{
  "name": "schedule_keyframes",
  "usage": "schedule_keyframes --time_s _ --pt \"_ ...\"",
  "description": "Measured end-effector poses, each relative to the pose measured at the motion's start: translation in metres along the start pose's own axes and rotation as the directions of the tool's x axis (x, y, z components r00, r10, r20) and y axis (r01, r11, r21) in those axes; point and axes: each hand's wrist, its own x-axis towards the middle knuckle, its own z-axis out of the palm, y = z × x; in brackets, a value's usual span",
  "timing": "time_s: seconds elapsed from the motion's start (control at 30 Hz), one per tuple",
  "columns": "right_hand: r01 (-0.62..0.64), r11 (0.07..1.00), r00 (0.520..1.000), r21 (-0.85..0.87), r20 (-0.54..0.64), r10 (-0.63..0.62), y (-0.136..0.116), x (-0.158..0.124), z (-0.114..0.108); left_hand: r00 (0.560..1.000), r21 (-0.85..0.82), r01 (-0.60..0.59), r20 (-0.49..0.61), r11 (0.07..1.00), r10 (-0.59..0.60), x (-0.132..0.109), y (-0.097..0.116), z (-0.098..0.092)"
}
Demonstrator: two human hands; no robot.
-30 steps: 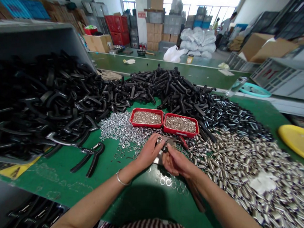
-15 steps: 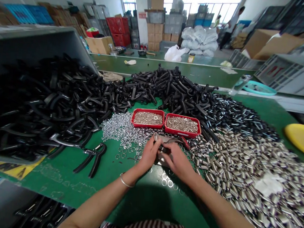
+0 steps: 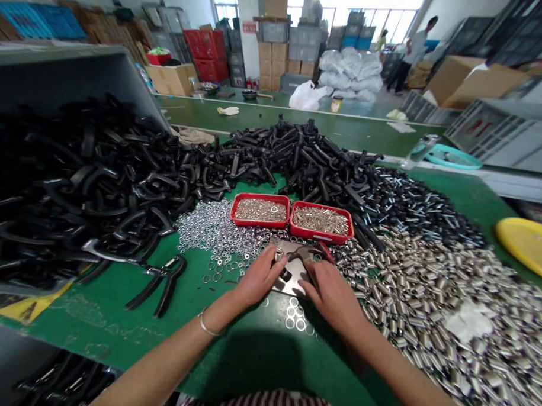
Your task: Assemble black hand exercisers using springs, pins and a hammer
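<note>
Head view, warehouse, green bench [image 3: 257, 350], left hand [image 3: 258, 279], right hand [image 3: 334, 295] on metal plate [image 3: 294, 276], grips unclear

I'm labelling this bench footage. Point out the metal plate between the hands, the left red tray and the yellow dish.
metal plate [image 3: 295, 268]: head view, its bare middle.
left red tray [image 3: 256, 224]: head view, its near rim.
yellow dish [image 3: 525, 244]: head view, its upper face.

On the table [image 3: 248, 350], two trays [image 3: 258, 225] are set side by side just behind a metal plate [image 3: 290, 280], with washers [image 3: 208, 227] spread to their left, metal sleeves [image 3: 428, 279] heaped to the right, and handles [image 3: 98, 173] piled behind and leftward.
</note>
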Motion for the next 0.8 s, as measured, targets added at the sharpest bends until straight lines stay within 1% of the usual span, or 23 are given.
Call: schedule_keyframes --time_s 0.03,0.07,0.1,0.13,0.2,0.27,0.33,0.4,0.43,0.47,0.53,0.57,0.6,0.67,0.73,0.8 --pt "0.003 0.991 1.000 -0.136 -0.028 -0.007 0.006 -0.006 0.000 1.000 0.015 0.021 0.019 1.000 -0.022 0.001 -0.002 -0.005" --pt "-0.008 0.973 1.000 -0.230 -0.030 0.001 0.012 -0.011 0.002 0.998 0.033 0.034 0.046 0.999 -0.036 0.003 -0.003 -0.010" --pt "-0.021 0.958 1.000 -0.284 -0.017 0.017 0.018 -0.015 0.005 0.995 0.056 0.032 0.089 0.998 -0.037 0.006 -0.005 -0.014" --pt "-0.032 0.953 0.999 -0.303 0.000 0.034 0.023 -0.018 0.009 0.988 0.082 0.012 0.151 0.997 -0.025 0.009 -0.006 -0.017" --pt "-0.040 0.967 0.999 -0.251 0.025 0.048 0.031 -0.017 0.015 0.955 0.147 -0.067 0.297 0.987 0.021 0.018 -0.007 -0.019" --pt "-0.033 0.991 0.999 -0.127 0.027 0.037 0.034 -0.009 0.017 0.904 0.216 -0.184 0.421 0.959 0.079 0.027 -0.007 -0.014" --pt "-0.026 1.000 0.999 -0.017 -0.033 0.025 0.035 0.001 0.012 0.855 0.287 -0.320 0.498 0.903 0.144 0.035 -0.007 -0.003" --pt "-0.020 1.000 0.989 0.023 -0.148 0.023 0.038 0.009 0.001 0.815 0.343 -0.429 0.545 0.836 0.195 0.041 -0.009 0.011" --pt "-0.024 0.999 0.977 0.022 -0.212 0.028 0.041 0.011 -0.006 0.806 0.364 -0.461 0.555 0.809 0.209 0.044 -0.010 0.017" --pt "-0.039 0.999 0.962 0.015 -0.268 0.042 0.045 0.010 -0.013 0.805 0.381 -0.473 0.552 0.794 0.215 0.046 -0.012 0.021" --pt "-0.099 0.995 0.935 0.005 -0.341 0.095 0.059 -0.002 -0.025 0.827 0.392 -0.455 0.518 0.799 0.217 0.052 -0.013 0.026" --pt "-0.137 0.991 0.925 0.000 -0.358 0.127 0.067 -0.013 -0.029 0.842 0.387 -0.438 0.492 0.812 0.220 0.056 -0.013 0.025" --pt "-0.171 0.985 0.918 -0.007 -0.365 0.157 0.075 -0.028 -0.032 0.857 0.378 -0.423 0.463 0.824 0.227 0.062 -0.012 0.022" --pt "-0.203 0.978 0.920 -0.041 -0.349 0.177 0.088 -0.063 -0.034 0.885 0.372 -0.404 0.390 0.836 0.254 0.081 -0.006 0.014" --pt "-0.178 0.981 0.938 -0.080 -0.315 0.144 0.093 -0.099 -0.030 0.909 0.413 -0.391 0.315 0.822 0.274 0.108 0.001 0.009" --pt "-0.132 0.984 0.963 -0.119 -0.252 0.099 0.091 -0.125 -0.024 0.926 0.488 -0.361 0.286 0.795 0.244 0.139 0.008 0.012"
